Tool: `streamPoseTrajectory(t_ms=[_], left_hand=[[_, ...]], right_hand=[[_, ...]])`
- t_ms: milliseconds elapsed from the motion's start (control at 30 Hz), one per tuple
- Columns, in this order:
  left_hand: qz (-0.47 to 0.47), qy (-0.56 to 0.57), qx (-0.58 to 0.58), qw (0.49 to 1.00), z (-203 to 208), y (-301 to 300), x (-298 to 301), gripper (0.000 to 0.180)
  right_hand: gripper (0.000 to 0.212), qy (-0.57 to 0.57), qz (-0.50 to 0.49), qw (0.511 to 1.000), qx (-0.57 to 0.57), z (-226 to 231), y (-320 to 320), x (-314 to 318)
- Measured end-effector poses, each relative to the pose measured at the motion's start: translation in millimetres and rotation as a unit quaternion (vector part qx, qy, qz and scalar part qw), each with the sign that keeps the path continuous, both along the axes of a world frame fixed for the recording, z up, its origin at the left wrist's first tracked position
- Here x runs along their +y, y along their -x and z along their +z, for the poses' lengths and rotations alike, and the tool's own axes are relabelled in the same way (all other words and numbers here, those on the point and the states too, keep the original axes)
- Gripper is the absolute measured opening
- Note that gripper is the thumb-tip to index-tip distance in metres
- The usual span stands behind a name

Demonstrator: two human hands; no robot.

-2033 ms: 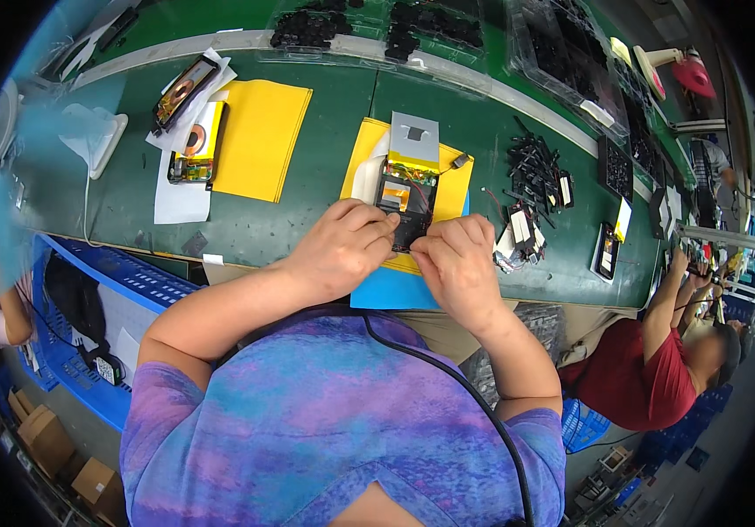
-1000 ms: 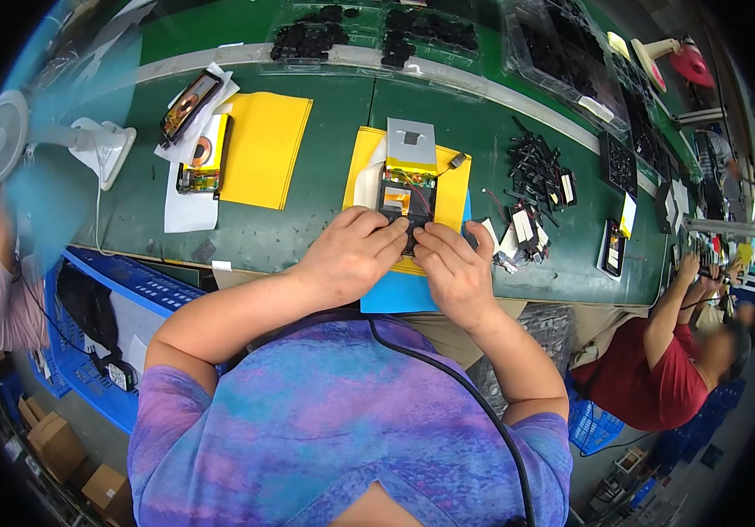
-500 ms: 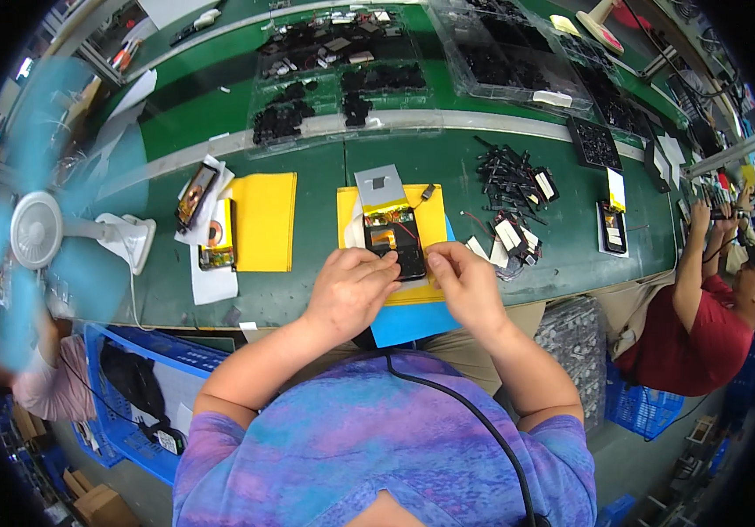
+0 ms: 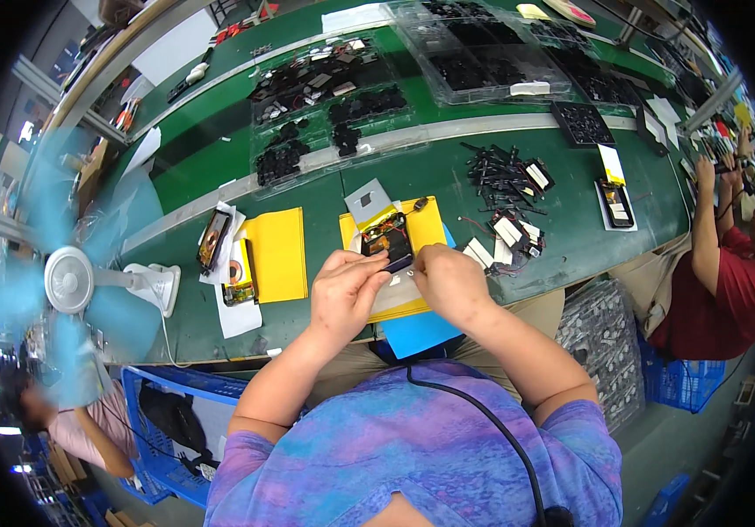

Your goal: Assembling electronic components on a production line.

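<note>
Fan (image 4: 68,279) with blue blades stands at left; next, a coil-bearing device (image 4: 239,279) lies beside a yellow sheet (image 4: 277,256). Left hand (image 4: 342,297) grips the near left edge of an opened black device (image 4: 384,240), mid-bench. Right hand (image 4: 453,279) curls at its right side, its grip hidden. Farther right lie black strips (image 4: 499,178).

Between our left hand (image 4: 342,297) and right hand (image 4: 452,281), over a work mat (image 4: 428,230): one opened electronic device (image 4: 384,239). Left of our left hand, in order outward: second mat (image 4: 278,255), two device assemblies (image 4: 239,283), desk fan (image 4: 68,279). Ahead and right of our right hand: slim-parts heap (image 4: 496,177); farther right, further opened device (image 4: 614,204). Beyond both hands: component trays (image 4: 329,98).
</note>
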State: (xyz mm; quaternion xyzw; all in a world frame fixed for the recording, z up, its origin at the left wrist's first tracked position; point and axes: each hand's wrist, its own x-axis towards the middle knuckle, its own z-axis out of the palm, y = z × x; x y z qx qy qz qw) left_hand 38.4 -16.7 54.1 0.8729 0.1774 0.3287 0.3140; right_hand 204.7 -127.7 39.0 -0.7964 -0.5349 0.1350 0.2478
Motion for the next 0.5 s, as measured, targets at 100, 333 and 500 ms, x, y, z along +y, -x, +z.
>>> streamPoseTrajectory(t_ms=[100,333,500], left_hand=[[0.024,0.017,-0.009,1.0,0.8,-0.2,1.5,0.02],[0.016,-0.148,-0.002,0.989,-9.9,-8.2,-9.5,0.02],[0.001,-0.26,0.013,0.966,-13.8,-10.0,-20.0,0.027]], right_hand=[[0.012,-0.056,0.001,0.998,0.042,-5.6,-0.9,2.7],[0.019,-0.169,-0.084,0.835,0.517,-18.0,-11.0,6.9],[0.038,-0.142,-0.106,0.884,0.433,-25.8,-6.6,11.7]])
